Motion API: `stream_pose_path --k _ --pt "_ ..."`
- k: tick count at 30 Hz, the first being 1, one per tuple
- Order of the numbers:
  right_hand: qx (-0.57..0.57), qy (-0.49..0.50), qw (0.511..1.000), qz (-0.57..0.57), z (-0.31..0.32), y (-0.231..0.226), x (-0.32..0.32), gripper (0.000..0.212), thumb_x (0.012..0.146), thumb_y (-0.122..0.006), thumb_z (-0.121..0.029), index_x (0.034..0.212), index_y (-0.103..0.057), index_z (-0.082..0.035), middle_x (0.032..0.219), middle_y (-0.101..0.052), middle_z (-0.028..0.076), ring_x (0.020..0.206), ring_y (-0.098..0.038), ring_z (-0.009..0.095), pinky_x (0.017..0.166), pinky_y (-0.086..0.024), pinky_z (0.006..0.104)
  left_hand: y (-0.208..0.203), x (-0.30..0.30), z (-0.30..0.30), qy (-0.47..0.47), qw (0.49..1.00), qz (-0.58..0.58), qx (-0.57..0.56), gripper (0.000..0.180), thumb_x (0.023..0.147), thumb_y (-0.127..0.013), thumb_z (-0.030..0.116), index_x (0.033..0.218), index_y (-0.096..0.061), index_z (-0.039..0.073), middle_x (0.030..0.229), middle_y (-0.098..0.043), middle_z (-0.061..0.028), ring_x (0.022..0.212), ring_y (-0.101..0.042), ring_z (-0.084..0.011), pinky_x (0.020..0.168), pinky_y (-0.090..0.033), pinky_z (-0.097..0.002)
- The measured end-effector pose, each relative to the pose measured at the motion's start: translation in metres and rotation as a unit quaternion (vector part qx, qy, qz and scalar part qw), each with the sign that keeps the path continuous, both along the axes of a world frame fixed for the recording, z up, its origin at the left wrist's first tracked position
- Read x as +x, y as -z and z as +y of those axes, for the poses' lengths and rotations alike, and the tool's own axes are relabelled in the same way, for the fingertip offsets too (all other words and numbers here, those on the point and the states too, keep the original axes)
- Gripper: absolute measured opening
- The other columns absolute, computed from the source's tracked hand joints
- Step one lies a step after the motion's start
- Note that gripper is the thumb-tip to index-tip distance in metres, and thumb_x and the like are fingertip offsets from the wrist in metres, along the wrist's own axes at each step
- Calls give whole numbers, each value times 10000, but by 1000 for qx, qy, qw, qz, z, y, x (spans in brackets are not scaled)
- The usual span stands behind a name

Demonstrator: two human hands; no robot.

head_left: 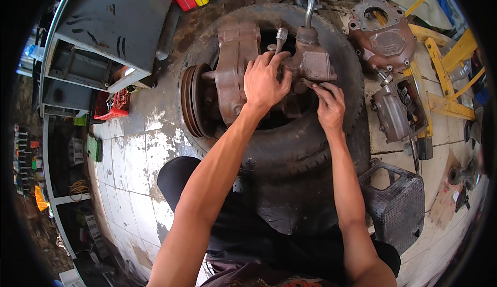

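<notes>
A brown-coated gearbox [235,75] with a grooved pulley [192,100] on its left rests over a large black tyre [279,155]. My left hand [266,82] is at the middle of the gearbox, fingers bent around the narrow stem of a tool with a wide silver end [281,34], which points away from me. To its right, my right hand [331,107] pinches a small thin piece against the underside of the brown lever housing [313,64]. My fingers hide most of that piece. A bent metal lever [310,2] rises from the housing.
At right lie a brown bell-shaped housing [385,38], an opened gear case [396,113] and a yellow metal frame [450,103]. A black plastic stool [396,204] stands by my right knee. At left are a grey metal cabinet [111,18] and a red basket [115,107].
</notes>
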State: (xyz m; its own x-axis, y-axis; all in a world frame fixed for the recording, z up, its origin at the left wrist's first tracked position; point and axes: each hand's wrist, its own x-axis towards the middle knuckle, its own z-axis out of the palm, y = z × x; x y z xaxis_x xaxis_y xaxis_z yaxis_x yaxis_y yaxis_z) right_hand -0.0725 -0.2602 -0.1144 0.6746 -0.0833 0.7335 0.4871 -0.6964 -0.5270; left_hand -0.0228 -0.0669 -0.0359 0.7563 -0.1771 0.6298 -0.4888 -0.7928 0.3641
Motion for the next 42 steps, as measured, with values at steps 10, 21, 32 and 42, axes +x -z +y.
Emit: stream_pose_path --k 10,21,32,42 --pt "-5 19 1000 7 -3 1 -3 386 773 -704 74 1081 -788 -143 1053 -706 33 946 -646 271 840 -480 404 -5 -1 -2 8 1000 13 7 365 842 -667 202 1199 -704 133 1011 -665 -106 984 -644 -307 848 -475 -424" --pt "3 52 999 -14 22 -6 2 341 789 -743 41 1065 -791 -152 1026 -694 24 929 -640 273 804 -467 407 -7 -1 -6 2 1000 27 2 364 851 -667 177 1214 -701 167 1003 -656 -93 978 -636 -309 857 -477 -427" --pt "-26 75 997 27 26 -4 -5 316 824 -745 -9 1093 -789 -169 1038 -694 21 929 -643 261 814 -457 407 2 -4 1 2 999 35 0 408 829 -679 199 1234 -691 154 998 -644 -92 1004 -628 -300 861 -476 -421" --pt "-33 97 995 18 17 6 -7 316 827 -739 -12 1099 -793 -164 1005 -694 9 922 -643 241 799 -452 389 2 -2 5 22 1000 -17 1 388 837 -665 198 1220 -692 149 982 -644 -97 983 -631 -303 824 -466 -436"
